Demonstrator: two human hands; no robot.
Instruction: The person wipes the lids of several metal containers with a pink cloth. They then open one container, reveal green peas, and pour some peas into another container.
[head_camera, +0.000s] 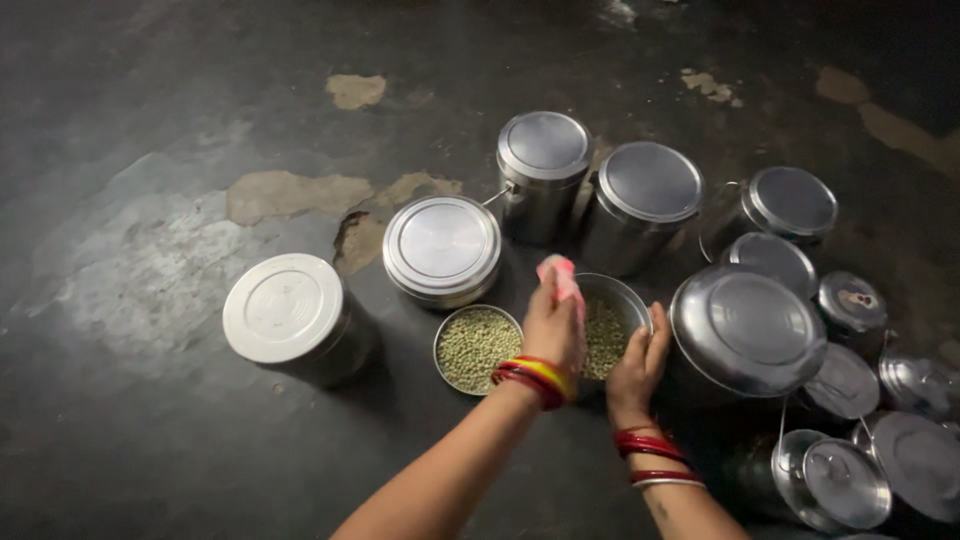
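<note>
Two hands work at one open steel tin (625, 300) of green lentils on the dark floor (150, 420). Her left hand (552, 325) is pinched shut on a pink cloth (562, 278) at the tin's rim; the right hand (640, 365) cups its near wall. A small bowl of lentils (476, 347) sits just left of the tin. Wiping goes best with the tin held firm and the cloth kept along the rim, clear of the lentils.

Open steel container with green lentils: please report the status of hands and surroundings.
Left hand holds pink cloth over open round steel container of green lentils. Right hand grips its rim. Lidded steel tins crowd around.
</note>
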